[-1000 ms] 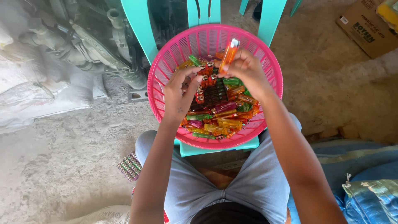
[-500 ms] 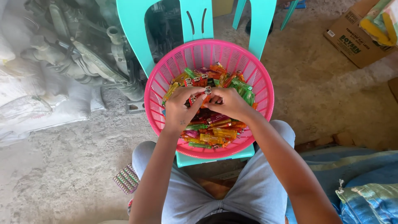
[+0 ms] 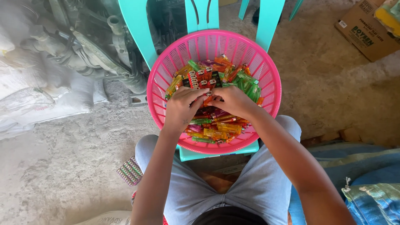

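A round pink plastic basket [image 3: 266, 71] sits in the middle of the frame on the seat of a turquoise plastic chair [image 3: 137, 29], whose back slats rise to the top edge. The basket holds a heap of small translucent lighters [image 3: 216, 129] in orange, green, yellow, pink and red, lying every which way.

Both hands meet over the centre of the heap. The left hand [image 3: 182, 109] is curled, fingers bent down onto the lighters, and the right hand [image 3: 234, 101] is curled against it, fingertips touching at an orange lighter [image 3: 208, 100] pinched between them. How much of that lighter each hand grips is hidden by the fingers.

The person sits close to the chair, knees in grey shorts [image 3: 246, 191] on either side of the seat at the bottom of the frame. On the concrete floor [image 3: 62, 166] at lower left lies a small flat tray of tiny parts [image 3: 130, 171]. Grey machinery [image 3: 83, 46] and pale sacks [image 3: 37, 104] fill the upper left; a cardboard box [image 3: 364, 31] sits at upper right, and blue fabric [image 3: 366, 175] lies at lower right.
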